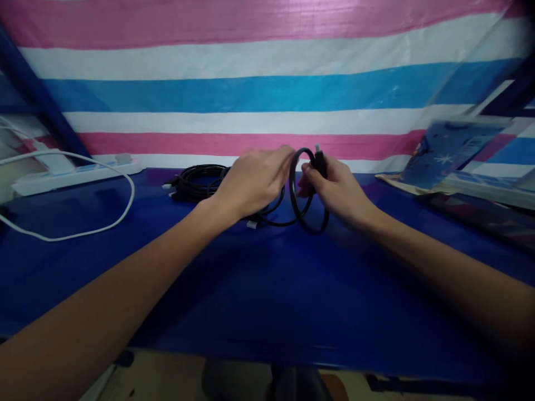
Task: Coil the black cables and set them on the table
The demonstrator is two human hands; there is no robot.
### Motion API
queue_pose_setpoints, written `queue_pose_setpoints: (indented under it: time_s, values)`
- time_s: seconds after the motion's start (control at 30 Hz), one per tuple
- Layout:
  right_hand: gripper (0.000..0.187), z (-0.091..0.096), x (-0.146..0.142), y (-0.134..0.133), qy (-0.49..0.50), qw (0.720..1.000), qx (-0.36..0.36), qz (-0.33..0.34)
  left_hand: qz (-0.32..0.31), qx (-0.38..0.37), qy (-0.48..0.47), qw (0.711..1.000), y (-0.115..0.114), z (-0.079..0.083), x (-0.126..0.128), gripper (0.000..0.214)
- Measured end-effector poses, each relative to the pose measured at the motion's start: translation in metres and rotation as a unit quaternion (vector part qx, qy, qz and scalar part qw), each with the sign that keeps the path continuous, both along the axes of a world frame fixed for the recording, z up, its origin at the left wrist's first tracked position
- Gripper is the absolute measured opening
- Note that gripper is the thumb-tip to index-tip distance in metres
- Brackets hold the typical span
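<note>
Over a blue table (259, 289), both my hands hold a black cable (307, 214) that forms a loop between them. My right hand (336, 186) is closed on the cable's plug end, which sticks up above its fingers. My left hand (253, 181) is closed on the loop's left side. The cable's other end, a small light plug (252, 224), lies on the table below my left hand. A second coil of black cable (194, 181) lies on the table just left of my left hand.
A white power strip (75, 172) with a white cord (121, 214) looping over the table sits at the far left. Flat blue packets (451, 147) lie at the right. A striped pink, white and blue sheet (267, 83) hangs behind the table.
</note>
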State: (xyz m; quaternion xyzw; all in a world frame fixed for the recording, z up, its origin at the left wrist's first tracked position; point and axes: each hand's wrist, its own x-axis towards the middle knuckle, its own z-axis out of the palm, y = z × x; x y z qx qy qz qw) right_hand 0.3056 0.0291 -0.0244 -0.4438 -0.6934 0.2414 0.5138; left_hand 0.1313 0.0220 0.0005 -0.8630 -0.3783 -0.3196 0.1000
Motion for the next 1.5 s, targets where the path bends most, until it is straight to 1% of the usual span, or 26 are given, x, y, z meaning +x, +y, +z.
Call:
queue_pose_setpoints:
  time_s: [0.07,0.1,0.13,0.2,0.23,0.3,0.37,0.4,0.43,0.47,0.57,0.6,0.67,0.73,0.77,0.83,0.9,1.03,1.1,1.17,1.23,1.3,1.33,1.4,1.47,1.5]
  values:
    - [0.015,0.003,-0.003,-0.003,0.100,0.991,-0.083,0.040,0.007,-0.041,0.029,0.999,0.001,-0.003,0.001,0.044]
    - [0.014,0.005,-0.004,-0.005,0.138,0.983,-0.111,0.043,0.009,-0.067,0.034,0.997,0.002,-0.005,0.001,0.046]
    - [0.013,0.007,-0.004,-0.007,0.166,0.977,-0.129,0.037,0.010,-0.099,0.020,0.995,0.003,-0.007,0.001,0.048]
    - [0.009,0.011,-0.005,-0.010,0.193,0.971,-0.139,0.017,-0.011,-0.193,-0.059,0.979,0.004,-0.009,0.002,0.055]
    - [0.008,0.012,-0.005,-0.011,0.199,0.970,-0.137,0.013,-0.039,-0.254,-0.108,0.960,0.003,-0.009,0.003,0.060]
    - [0.007,0.013,-0.005,-0.013,0.203,0.970,-0.130,0.017,-0.122,-0.374,-0.182,0.901,0.000,-0.010,0.008,0.073]
    - [0.006,0.011,-0.005,-0.012,0.201,0.971,-0.131,0.017,-0.207,-0.463,-0.209,0.836,-0.004,-0.011,0.013,0.082]
    - [0.007,0.010,-0.005,-0.011,0.203,0.970,-0.134,0.015,-0.235,-0.489,-0.218,0.811,-0.005,-0.012,0.015,0.084]
    - [0.008,0.009,-0.004,-0.010,0.208,0.968,-0.137,0.014,-0.249,-0.503,-0.226,0.796,-0.005,-0.013,0.016,0.085]
    - [0.009,0.008,-0.003,-0.008,0.215,0.967,-0.139,0.015,-0.252,-0.507,-0.236,0.790,-0.005,-0.014,0.017,0.085]
    - [0.014,0.004,-0.001,-0.003,0.235,0.962,-0.139,0.026,-0.228,-0.495,-0.258,0.798,-0.001,-0.015,0.014,0.084]
    - [0.014,0.003,0.000,-0.002,0.232,0.963,-0.135,0.026,-0.224,-0.498,-0.263,0.796,0.000,-0.016,0.013,0.083]
    - [0.014,0.001,0.001,-0.002,0.191,0.977,-0.089,0.005,-0.229,-0.518,-0.274,0.777,0.003,-0.017,0.011,0.078]
    - [0.015,0.001,0.001,-0.006,0.089,0.996,0.009,-0.029,-0.246,-0.531,-0.287,0.759,0.004,-0.020,0.012,0.066]
    - [0.017,0.002,0.001,-0.009,0.024,0.997,0.064,-0.045,-0.257,-0.529,-0.288,0.755,0.005,-0.022,0.014,0.059]
    - [0.018,0.004,0.001,-0.018,-0.090,0.983,0.149,-0.062,-0.289,-0.517,-0.276,0.757,0.006,-0.026,0.019,0.051]
    - [0.019,0.006,0.000,-0.024,-0.148,0.968,0.188,-0.070,-0.315,-0.508,-0.256,0.760,0.007,-0.030,0.025,0.049]
    - [0.018,0.009,0.003,-0.026,-0.157,0.962,0.204,-0.093,-0.305,-0.516,-0.250,0.760,0.004,-0.028,0.029,0.061]
    - [0.015,0.010,0.006,-0.022,-0.152,0.964,0.199,-0.088,-0.293,-0.528,-0.235,0.762,-0.001,-0.024,0.026,0.071]
    - [0.013,0.011,0.009,-0.018,-0.146,0.966,0.199,-0.080,-0.296,-0.536,-0.216,0.761,-0.006,-0.019,0.023,0.075]
    - [0.011,0.012,0.012,-0.015,-0.148,0.962,0.214,-0.078,-0.320,-0.536,-0.214,0.752,-0.009,-0.015,0.020,0.067]
    - [0.009,0.013,0.013,-0.015,-0.165,0.956,0.232,-0.069,-0.337,-0.531,-0.199,0.752,-0.011,-0.013,0.020,0.046]
    - [0.009,0.013,0.012,-0.015,-0.175,0.954,0.236,-0.064,-0.332,-0.528,-0.175,0.762,-0.010,-0.013,0.020,0.037]
    - [0.009,0.012,0.011,-0.017,-0.188,0.952,0.235,-0.049,-0.299,-0.510,-0.097,0.801,-0.007,-0.016,0.021,0.026]
    - [0.011,0.011,0.009,-0.020,-0.193,0.955,0.222,-0.038,-0.262,-0.473,-0.017,0.841,-0.004,-0.019,0.023,0.023]
    - [0.013,0.011,0.008,-0.022,-0.195,0.956,0.215,-0.033,-0.249,-0.456,0.012,0.854,-0.003,-0.021,0.024,0.025]
